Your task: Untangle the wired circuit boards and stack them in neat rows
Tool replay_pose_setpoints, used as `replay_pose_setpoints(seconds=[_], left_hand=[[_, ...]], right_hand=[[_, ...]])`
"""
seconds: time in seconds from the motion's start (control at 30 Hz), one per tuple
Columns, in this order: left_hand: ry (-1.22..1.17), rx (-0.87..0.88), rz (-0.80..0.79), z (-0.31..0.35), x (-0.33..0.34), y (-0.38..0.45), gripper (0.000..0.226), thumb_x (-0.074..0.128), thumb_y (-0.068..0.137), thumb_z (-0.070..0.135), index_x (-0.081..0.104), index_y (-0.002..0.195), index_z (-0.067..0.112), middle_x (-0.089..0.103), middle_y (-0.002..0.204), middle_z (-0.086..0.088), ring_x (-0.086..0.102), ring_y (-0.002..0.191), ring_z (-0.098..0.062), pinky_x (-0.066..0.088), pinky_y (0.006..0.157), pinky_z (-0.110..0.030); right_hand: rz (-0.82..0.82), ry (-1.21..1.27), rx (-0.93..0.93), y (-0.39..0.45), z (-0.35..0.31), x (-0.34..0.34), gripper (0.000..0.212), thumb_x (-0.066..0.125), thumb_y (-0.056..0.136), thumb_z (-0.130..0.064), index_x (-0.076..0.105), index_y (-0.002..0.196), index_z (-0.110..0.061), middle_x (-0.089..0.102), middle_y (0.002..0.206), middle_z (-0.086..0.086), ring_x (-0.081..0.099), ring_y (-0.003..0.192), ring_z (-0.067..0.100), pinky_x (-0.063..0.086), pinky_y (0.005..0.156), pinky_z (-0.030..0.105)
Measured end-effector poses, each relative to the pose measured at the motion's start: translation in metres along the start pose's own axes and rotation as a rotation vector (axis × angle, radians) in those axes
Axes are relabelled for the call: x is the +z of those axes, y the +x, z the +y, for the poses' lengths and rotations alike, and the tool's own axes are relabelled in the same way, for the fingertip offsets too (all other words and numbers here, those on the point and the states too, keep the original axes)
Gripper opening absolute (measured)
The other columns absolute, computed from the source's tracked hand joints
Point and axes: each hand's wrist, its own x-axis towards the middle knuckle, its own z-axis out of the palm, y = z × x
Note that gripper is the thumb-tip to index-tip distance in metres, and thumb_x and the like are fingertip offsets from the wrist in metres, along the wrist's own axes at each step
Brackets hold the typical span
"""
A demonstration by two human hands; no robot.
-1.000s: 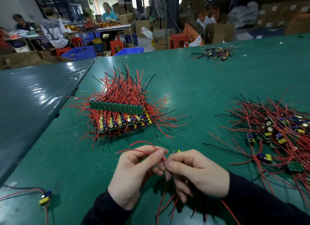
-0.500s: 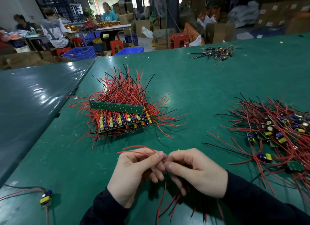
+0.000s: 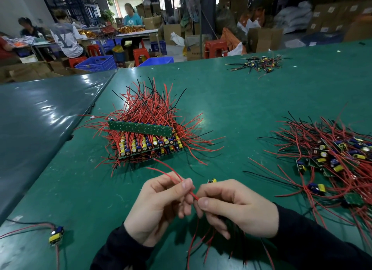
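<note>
- I am judging that the red wire (image 3: 177,178) wants easing free gently, not yanking, so the small board (image 3: 211,181) comes away clean.
- My left hand (image 3: 159,207) is pinching that wire between thumb and forefinger.
- My right hand (image 3: 237,208) is curling round a bundle of boards, wires dangling below.
- The neat stack (image 3: 145,142) is sitting ahead on the green table (image 3: 241,108); the tangled pile (image 3: 332,155) is lying to my right.

**Where things lie on the worktop**

On the worktop (image 3: 241,112), the stacked boards (image 3: 145,140) sit left of centre, behind the hands. The tangled heap (image 3: 330,157) lies to the right. A small wire pile (image 3: 257,63) rests far back on the right. A single board (image 3: 56,234) lies at the near left. The left hand (image 3: 159,207) and right hand (image 3: 237,207) meet at the near edge, with wires (image 3: 211,243) hanging beneath them.
</note>
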Motion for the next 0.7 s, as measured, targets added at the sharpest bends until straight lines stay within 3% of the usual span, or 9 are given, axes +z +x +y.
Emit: replay_pose_setpoints(seconds=[0.1, 0.23, 0.37, 0.5, 0.6, 0.7], left_hand=[[-0.033, -0.078, 0.110, -0.003, 0.001, 0.004, 0.008, 0.071, 0.057, 0.015, 0.067, 0.051, 0.012, 0.056, 0.049, -0.007, 0.049, 0.036, -0.011, 0.038, 0.037, -0.016], [0.005, -0.093, 0.193, -0.006, 0.003, 0.005, 0.014, 0.072, 0.056, 0.013, 0.061, 0.060, 0.005, 0.054, 0.048, -0.009, 0.047, 0.034, -0.012, 0.034, 0.032, -0.016], [-0.116, -0.095, 0.162, -0.001, -0.002, 0.005, 0.015, 0.078, 0.050, 0.017, 0.071, 0.058, 0.007, 0.052, 0.051, -0.005, 0.046, 0.036, -0.007, 0.035, 0.034, -0.013], [-0.262, -0.041, -0.010, 0.005, -0.007, 0.000, 0.043, 0.096, 0.030, 0.026, 0.071, 0.061, 0.010, 0.050, 0.050, -0.001, 0.043, 0.037, -0.006, 0.032, 0.033, -0.011], [-0.289, -0.023, -0.074, 0.005, -0.006, -0.004, 0.042, 0.096, 0.033, 0.029, 0.068, 0.059, 0.012, 0.049, 0.050, -0.001, 0.042, 0.035, -0.006, 0.032, 0.031, -0.011], [-0.285, -0.034, -0.031, 0.004, -0.002, -0.003, 0.044, 0.096, 0.034, 0.032, 0.068, 0.060, 0.011, 0.049, 0.048, -0.001, 0.042, 0.033, -0.006, 0.032, 0.030, -0.011]], right_hand=[[0.106, -0.223, -0.085, 0.001, 0.003, 0.003, 0.019, 0.046, 0.096, -0.017, 0.054, 0.079, -0.017, 0.047, 0.050, -0.004, 0.044, 0.041, 0.008, 0.038, 0.051, 0.019], [0.158, -0.391, -0.132, 0.001, 0.006, 0.004, 0.022, 0.048, 0.098, -0.013, 0.054, 0.077, -0.020, 0.050, 0.051, 0.000, 0.046, 0.042, 0.009, 0.039, 0.051, 0.023], [0.065, -0.093, -0.036, 0.003, 0.003, 0.002, 0.019, 0.044, 0.095, -0.018, 0.054, 0.080, -0.014, 0.048, 0.050, -0.004, 0.046, 0.041, 0.009, 0.039, 0.051, 0.019], [-0.026, 0.195, 0.037, 0.002, -0.003, -0.002, 0.018, 0.042, 0.092, -0.015, 0.052, 0.080, -0.007, 0.045, 0.047, -0.005, 0.046, 0.038, 0.007, 0.038, 0.045, 0.015], [-0.120, 0.271, 0.079, 0.000, -0.006, -0.005, 0.018, 0.041, 0.092, -0.014, 0.052, 0.080, -0.006, 0.046, 0.047, -0.006, 0.048, 0.038, 0.006, 0.038, 0.044, 0.014], [-0.157, 0.264, 0.072, -0.001, -0.007, -0.005, 0.018, 0.041, 0.094, -0.014, 0.052, 0.081, -0.007, 0.046, 0.048, -0.007, 0.048, 0.039, 0.005, 0.039, 0.045, 0.014]])
